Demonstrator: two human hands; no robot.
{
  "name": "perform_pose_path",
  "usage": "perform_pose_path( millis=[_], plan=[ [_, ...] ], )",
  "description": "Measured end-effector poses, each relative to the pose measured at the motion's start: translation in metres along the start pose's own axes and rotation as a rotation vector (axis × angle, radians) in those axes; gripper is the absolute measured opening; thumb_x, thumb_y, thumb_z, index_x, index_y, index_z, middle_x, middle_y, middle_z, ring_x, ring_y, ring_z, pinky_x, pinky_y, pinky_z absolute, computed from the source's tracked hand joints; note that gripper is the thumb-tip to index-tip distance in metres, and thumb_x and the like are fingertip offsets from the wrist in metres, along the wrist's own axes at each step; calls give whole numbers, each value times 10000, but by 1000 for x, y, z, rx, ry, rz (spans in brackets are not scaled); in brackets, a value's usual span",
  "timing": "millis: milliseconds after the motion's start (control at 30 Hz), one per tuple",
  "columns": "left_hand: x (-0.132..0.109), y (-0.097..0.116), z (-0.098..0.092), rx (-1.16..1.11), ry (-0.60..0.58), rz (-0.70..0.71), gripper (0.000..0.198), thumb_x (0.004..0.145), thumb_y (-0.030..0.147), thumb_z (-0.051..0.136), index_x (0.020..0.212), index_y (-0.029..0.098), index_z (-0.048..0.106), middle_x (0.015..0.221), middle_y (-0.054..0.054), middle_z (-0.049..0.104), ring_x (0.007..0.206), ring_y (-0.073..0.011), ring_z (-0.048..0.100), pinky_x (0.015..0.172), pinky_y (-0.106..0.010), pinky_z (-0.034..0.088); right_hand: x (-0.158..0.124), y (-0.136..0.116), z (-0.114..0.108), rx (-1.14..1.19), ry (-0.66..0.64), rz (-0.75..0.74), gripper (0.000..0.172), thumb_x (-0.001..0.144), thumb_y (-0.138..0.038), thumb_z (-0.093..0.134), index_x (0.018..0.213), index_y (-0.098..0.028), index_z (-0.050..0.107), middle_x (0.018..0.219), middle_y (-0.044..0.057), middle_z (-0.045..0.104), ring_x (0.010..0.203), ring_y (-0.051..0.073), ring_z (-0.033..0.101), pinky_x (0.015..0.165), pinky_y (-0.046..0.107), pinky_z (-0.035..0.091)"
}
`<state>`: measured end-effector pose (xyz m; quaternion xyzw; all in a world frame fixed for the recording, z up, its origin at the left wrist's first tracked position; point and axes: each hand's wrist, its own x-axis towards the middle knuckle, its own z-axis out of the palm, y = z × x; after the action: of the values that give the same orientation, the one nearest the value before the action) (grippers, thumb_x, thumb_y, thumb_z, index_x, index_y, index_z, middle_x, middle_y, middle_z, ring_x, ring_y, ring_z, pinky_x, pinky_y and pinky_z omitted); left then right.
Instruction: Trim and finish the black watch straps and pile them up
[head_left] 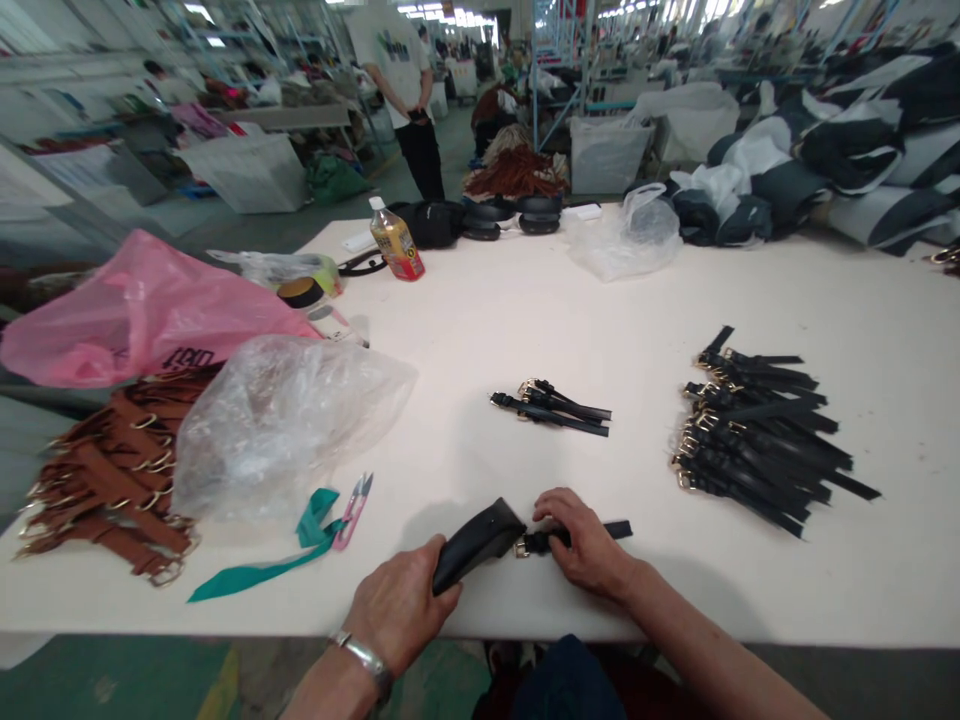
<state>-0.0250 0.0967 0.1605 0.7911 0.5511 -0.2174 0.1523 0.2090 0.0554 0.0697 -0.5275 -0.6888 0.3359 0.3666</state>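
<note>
Near the front edge of the white table (480,330), my left hand (405,600) is wrapped round a black leather piece (480,540), which tilts up to the right. My right hand (577,535) has its fingers bent over a short black buckle strap (536,543) lying on the table; the strap's tail sticks out to the right of the hand. Beyond the hands lies a small group of black buckle straps (555,405). A larger pile of black buckle straps (765,430) is at the right.
Brown straps (120,470), a clear plastic bag (285,420), a pink bag (150,310), a green ribbon (262,572) and pink-handled snips (351,515) are at the left. A bottle (396,240) stands at the back. A person (397,80) stands beyond the table.
</note>
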Motion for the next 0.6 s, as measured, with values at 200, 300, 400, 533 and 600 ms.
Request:
perform_pose_path(
  millis=[200, 300, 400, 533, 600],
  plan=[
    [-8, -13, 5, -27, -5, -51, 337, 749, 419, 421, 1027, 246, 506, 883, -64, 665, 865, -252, 610, 698, -336, 436, -7, -8, -14, -269, -172, 143, 210, 705, -131, 535, 893, -202, 598, 845, 38, 552, 863, 188, 484, 779, 295, 365],
    [-12, -16, 7, -40, -14, -74, 382, 755, 430, 416, 1082, 245, 488, 910, -68, 664, 876, -248, 607, 707, -331, 428, -10, -10, -11, -310, -219, 209, 148, 761, -212, 534, 890, -213, 607, 828, 26, 571, 825, 171, 506, 729, 257, 354],
    [-15, -14, 5, -36, -13, -76, 396, 754, 452, 419, 1087, 249, 484, 901, -62, 664, 859, -234, 609, 696, -315, 423, -13, -8, -2, -327, -177, 299, 148, 763, -252, 543, 894, -209, 596, 795, 9, 595, 735, 148, 523, 660, 236, 341],
    [-18, -7, -2, -11, -15, -44, 327, 757, 428, 420, 1022, 258, 504, 866, -41, 665, 842, -222, 610, 686, -304, 425, -17, -4, 9, -327, -94, 356, 106, 737, -273, 572, 821, -209, 589, 711, -7, 598, 665, 142, 530, 614, 237, 326],
    [-19, -2, -4, 6, -18, -17, 296, 763, 400, 414, 1003, 255, 509, 865, -38, 666, 849, -226, 611, 694, -313, 435, -19, -3, 11, -318, -52, 345, 93, 722, -258, 582, 804, -215, 581, 703, -10, 592, 650, 143, 528, 599, 241, 324]
  ],
)
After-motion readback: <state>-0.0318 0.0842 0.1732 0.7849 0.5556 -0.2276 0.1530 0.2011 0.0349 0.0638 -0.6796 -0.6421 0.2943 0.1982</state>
